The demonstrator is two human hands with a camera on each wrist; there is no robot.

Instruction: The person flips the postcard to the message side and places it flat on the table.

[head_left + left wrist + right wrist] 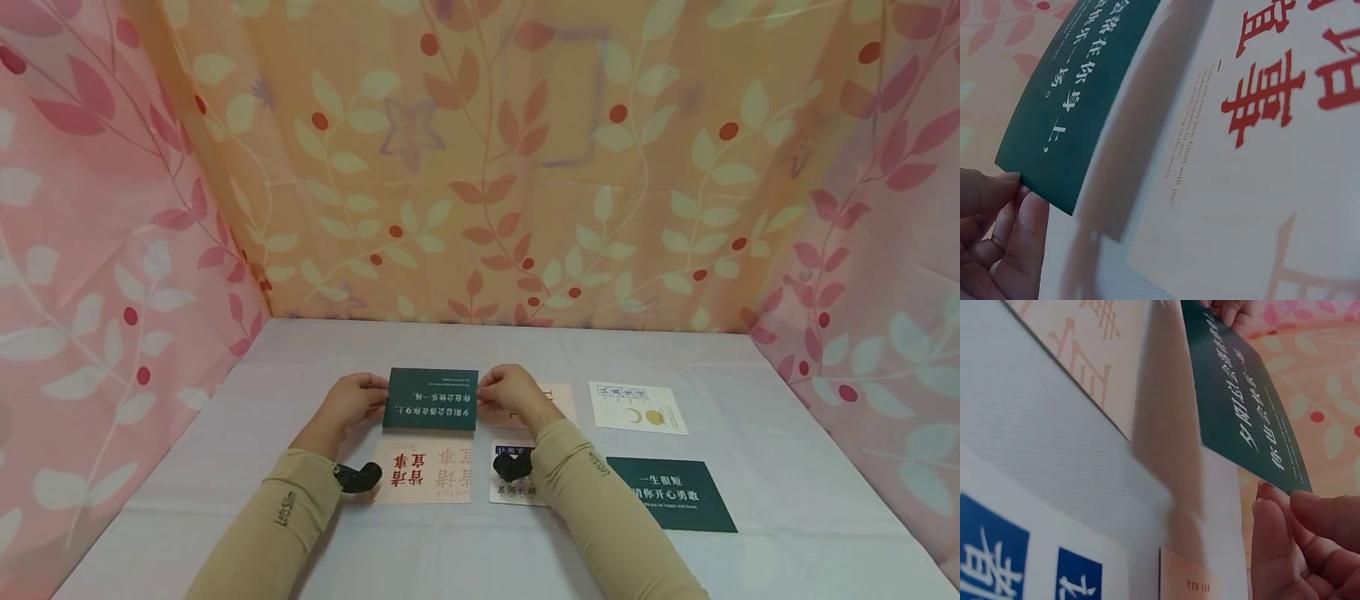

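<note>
A dark green card with white writing (431,400) is held between both hands, its near edge raised off the table in the wrist views. My left hand (350,410) pinches its left edge between thumb and fingers, seen closer in the left wrist view (1004,231). At the opposite edge my right hand (521,398) pinches it the same way, thumb on the printed face (1310,544). Just below the green card lies a cream card with red characters (424,473). Beneath the right wrist is a white card with blue blocks (501,493), partly hidden.
A pinkish card (561,402) lies partly behind the right hand. Farther right are a white card with a moon and sun (637,408) and another dark green card (693,496), partly covered by the right sleeve. Patterned cloth (480,167) hangs around the white table (787,433).
</note>
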